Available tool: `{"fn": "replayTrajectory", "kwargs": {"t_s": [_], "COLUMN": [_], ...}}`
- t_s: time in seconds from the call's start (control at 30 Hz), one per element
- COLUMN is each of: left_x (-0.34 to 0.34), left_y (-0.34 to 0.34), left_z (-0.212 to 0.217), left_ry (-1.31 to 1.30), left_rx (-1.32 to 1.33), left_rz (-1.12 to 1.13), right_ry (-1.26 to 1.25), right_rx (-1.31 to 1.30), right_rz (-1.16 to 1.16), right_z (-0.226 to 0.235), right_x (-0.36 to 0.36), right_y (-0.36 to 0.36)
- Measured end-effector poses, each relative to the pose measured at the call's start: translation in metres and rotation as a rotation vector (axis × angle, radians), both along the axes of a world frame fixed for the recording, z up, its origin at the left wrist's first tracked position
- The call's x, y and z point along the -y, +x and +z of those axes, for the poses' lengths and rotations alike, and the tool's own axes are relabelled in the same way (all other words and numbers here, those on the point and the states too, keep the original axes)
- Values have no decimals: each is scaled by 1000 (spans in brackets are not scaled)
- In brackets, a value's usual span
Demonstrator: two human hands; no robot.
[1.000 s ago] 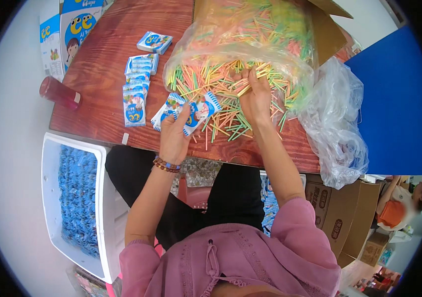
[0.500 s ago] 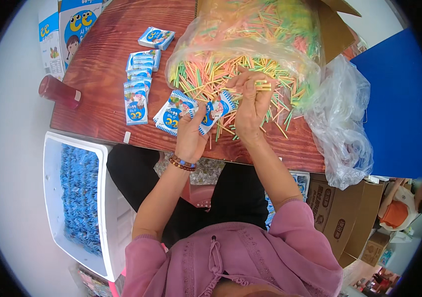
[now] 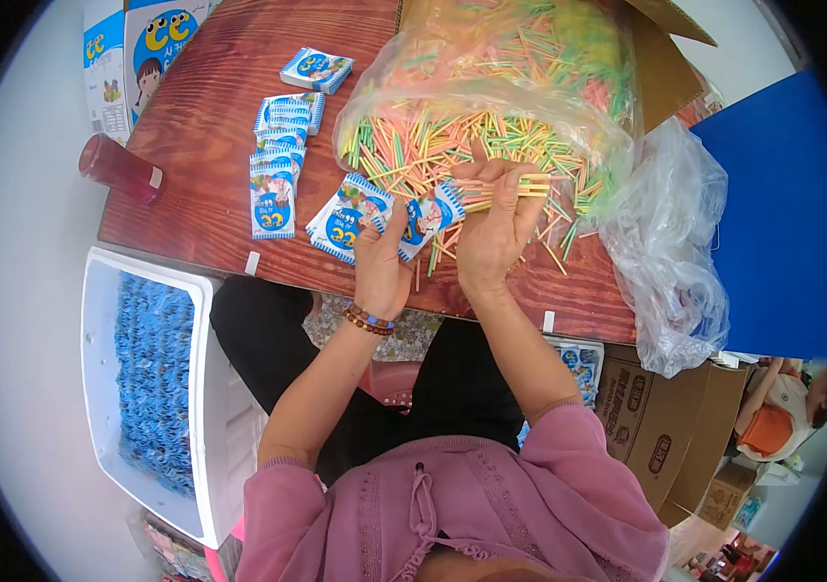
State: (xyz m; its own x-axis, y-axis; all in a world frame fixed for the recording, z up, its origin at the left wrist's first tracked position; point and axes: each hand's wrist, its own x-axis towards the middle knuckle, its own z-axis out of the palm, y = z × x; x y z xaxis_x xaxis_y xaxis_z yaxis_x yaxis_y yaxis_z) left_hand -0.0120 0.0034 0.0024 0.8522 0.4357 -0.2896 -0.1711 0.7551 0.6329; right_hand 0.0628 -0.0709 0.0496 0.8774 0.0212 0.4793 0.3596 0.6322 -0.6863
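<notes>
My left hand (image 3: 382, 260), with beaded bracelets at the wrist, pinches a blue-and-white packet (image 3: 427, 219) near the table's front edge. Just left of it, beside my fingers, lies a small pile of similar packets (image 3: 348, 211). My right hand (image 3: 497, 221) is closed around a small bunch of thin yellow and pink sticks (image 3: 530, 184), their ends pointing right. Behind both hands, many loose pastel sticks (image 3: 433, 145) spill from the mouth of a large clear plastic bag (image 3: 491, 95). The packet's opening cannot be made out.
An overlapping row of packets (image 3: 276, 165) lies at left on the wooden table (image 3: 181, 209), beside a reddish bottle (image 3: 121, 169). A white foam box (image 3: 202, 388) full of blue packets stands lower left. Crumpled plastic (image 3: 670, 242) hangs at right, above a cardboard box (image 3: 661, 427). Another person (image 3: 787, 407) is far right.
My right hand has turned a little, and the bunch of sticks in it now points right and shows more. My left hand keeps hold of the packet. The whole view has shifted slightly.
</notes>
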Motion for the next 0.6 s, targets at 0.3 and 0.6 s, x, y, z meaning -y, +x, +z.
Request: {"fn": "replayTrajectory", "kwargs": {"t_s": [0.3,0.6], "left_x": [4,1], "left_y": [3,3], "left_z": [1,-7], "left_ry": [-7,3], "left_rx": [-14,-1], "left_rz": [39,61], "right_ry": [-103,-10], "right_rx": [90,53], "right_rz": [-1,-12], "right_z": [-5,0], "right_x": [4,4], "right_y": [1,1]}}
